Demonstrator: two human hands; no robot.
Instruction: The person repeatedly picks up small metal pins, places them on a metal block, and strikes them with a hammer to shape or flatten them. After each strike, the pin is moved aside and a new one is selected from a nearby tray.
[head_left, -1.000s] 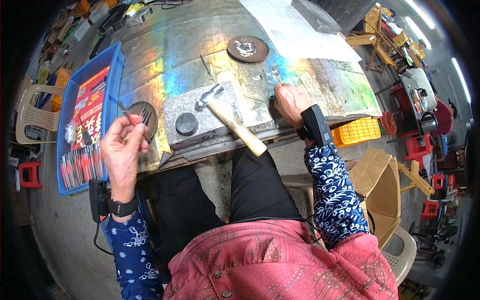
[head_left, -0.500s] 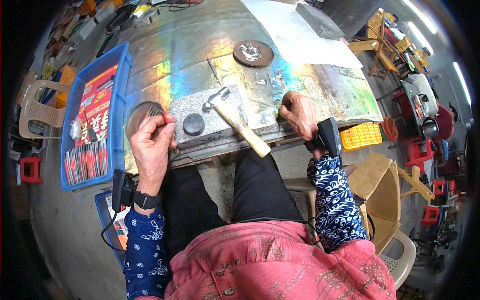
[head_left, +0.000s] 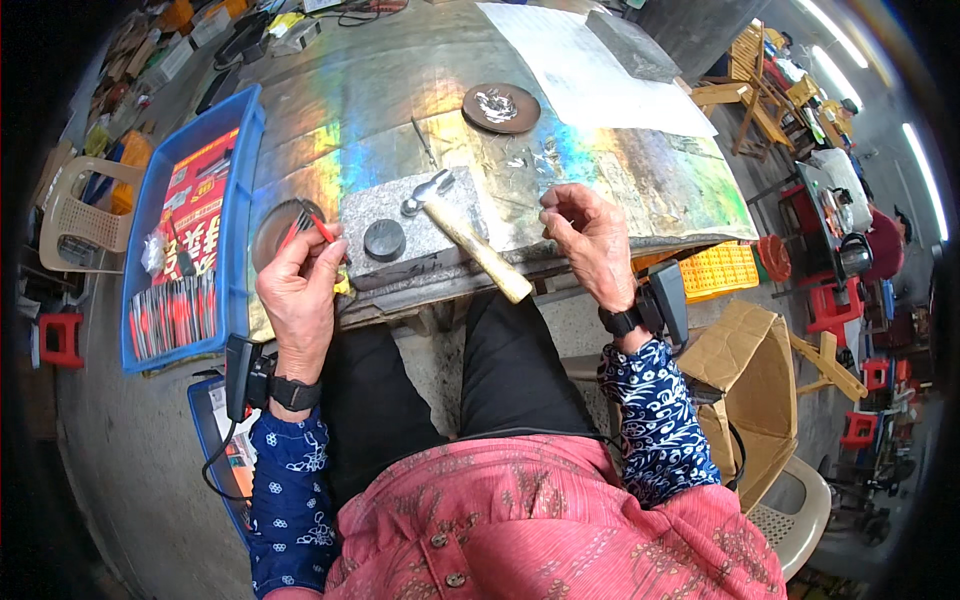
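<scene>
Grip: left hand (head_left: 298,297) pinches a slim red piece (head_left: 322,230); right hand (head_left: 598,245), half curled, I cannot tell.

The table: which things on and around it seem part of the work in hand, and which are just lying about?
Seemingly in use:
slim red piece, pinched in the left hand
stone block, with a hammer and dark round disc on it
blue tray holding red-and-silver pieces

Probably just lying about:
cardboard box
yellow crate
beige chair at far left
</scene>
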